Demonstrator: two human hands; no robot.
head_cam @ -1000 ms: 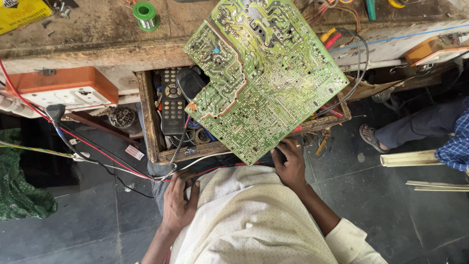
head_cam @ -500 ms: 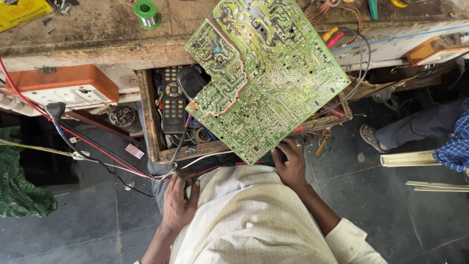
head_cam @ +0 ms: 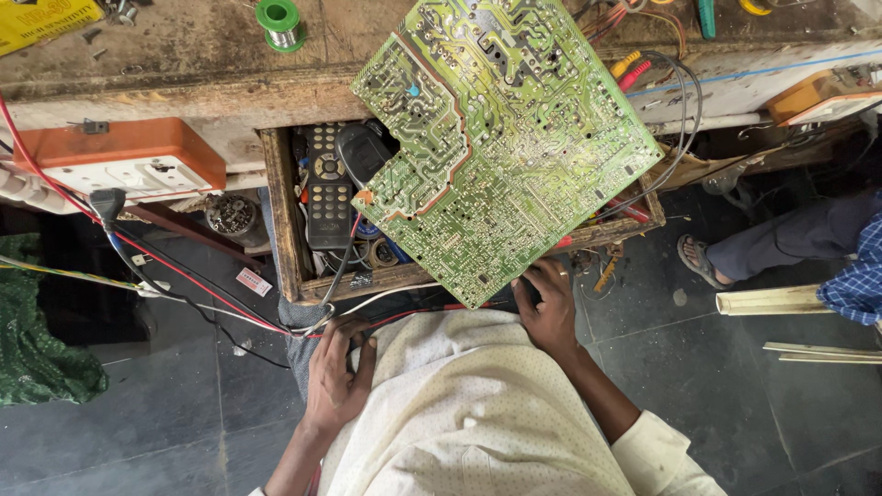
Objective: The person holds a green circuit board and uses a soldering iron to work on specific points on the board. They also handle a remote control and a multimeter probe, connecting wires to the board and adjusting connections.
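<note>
**Hands low, board barely moved**

Compared with a second earlier, little had shifted. The left hand (head_cam: 335, 381) lay flat on the lap, holding nothing. The circuit board (head_cam: 501, 138) rested tilted over the open drawer (head_cam: 285, 220). The right hand (head_cam: 549, 308) touched its lower edge; fingertips were hidden, so its hold couldn't be told.

A green solder spool (head_cam: 279, 20) stands on the worn desk (head_cam: 184, 55), with a yellow box (head_cam: 41, 18) at the far left corner. An orange-and-white switchboard (head_cam: 124, 163) is fixed under the desk edge, with a black plug (head_cam: 106, 204) and red and black wires (head_cam: 184, 285) trailing from it. A green cloth (head_cam: 37, 349) lies on the dark floor (head_cam: 735, 395) at left. At right, another person's sandalled foot (head_cam: 700, 262) rests near pale strips (head_cam: 781, 299).
</note>
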